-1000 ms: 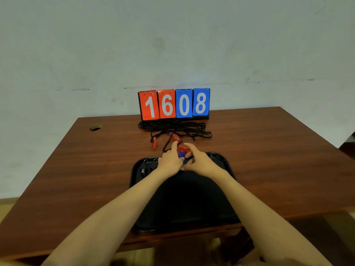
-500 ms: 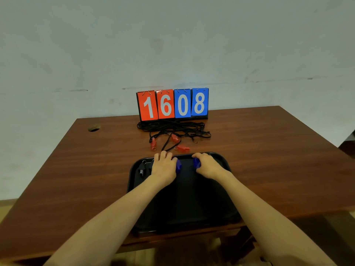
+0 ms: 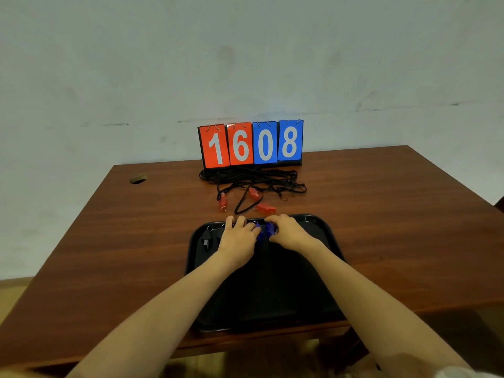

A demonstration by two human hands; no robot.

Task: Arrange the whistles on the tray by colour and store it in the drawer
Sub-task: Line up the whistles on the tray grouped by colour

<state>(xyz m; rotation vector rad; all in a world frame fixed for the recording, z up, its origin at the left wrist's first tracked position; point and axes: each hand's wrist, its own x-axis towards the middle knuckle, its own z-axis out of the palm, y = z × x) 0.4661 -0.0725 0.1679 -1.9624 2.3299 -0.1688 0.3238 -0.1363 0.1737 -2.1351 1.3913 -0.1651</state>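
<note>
A black tray (image 3: pixel 324 241) lies on the table in front of me. Both hands rest at its far end. My left hand (image 3: pixel 237 238) lies flat over the tray, its thumb side touching a blue whistle (image 3: pixel 259 233). My right hand (image 3: pixel 289 231) is closed on another blue whistle (image 3: pixel 270 229). A black whistle (image 3: pixel 206 239) lies in the tray's far left corner, with small key rings beside it. Three red whistles (image 3: pixel 266 208) (image 3: pixel 254 192) (image 3: pixel 223 199) lie on the table just beyond the tray, among black lanyard cords (image 3: pixel 253 178).
A flip scoreboard (image 3: pixel 251 144) reading 1608 stands at the table's far edge against the wall. A round cable hole (image 3: pixel 138 178) is at the far left of the brown table (image 3: pixel 395 214). The tray overhangs the near table edge slightly.
Both hands came back from the red whistles onto the tray's far end. They first spread apart with a blue whistle each, then drew together again.
</note>
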